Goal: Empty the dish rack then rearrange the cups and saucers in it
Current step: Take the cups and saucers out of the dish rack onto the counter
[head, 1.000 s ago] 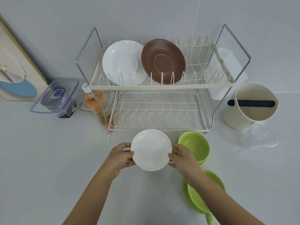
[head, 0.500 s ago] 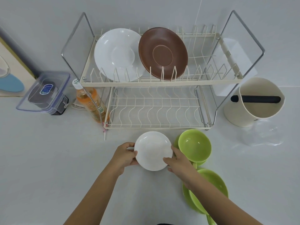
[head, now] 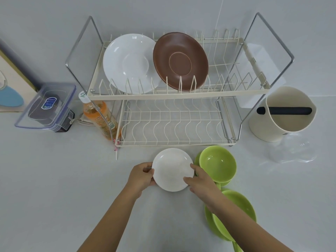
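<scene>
1. Head view, far left: a framed picture [head: 9, 84] leans on the wall, beside a clear plastic lidded box [head: 46, 108] and an orange bottle [head: 99, 117] that stands just against the rack's left leg.
2. Centre: a two-tier cream wire dish rack [head: 178, 96]. Its upper slots hold a glossy white plate [head: 129, 64] and a matte brown saucer [head: 181, 61] upright on edge, probably so they drain. Its lower tier holds nothing.
3. In front, on the smooth grey counter [head: 54, 188], a small round white saucer [head: 172, 170] is held at opposite edges. The left hand [head: 141, 176] curls its fingers round the rim; the right hand [head: 201, 180] pinches the other side, thumb on top.
4. Right: shiny green bowls [head: 217, 163] and green plates [head: 234, 215] sit just beside the saucer, apparently unloaded.
5. Far right: a cream tub [head: 281, 115] crossed by a black bar.
</scene>
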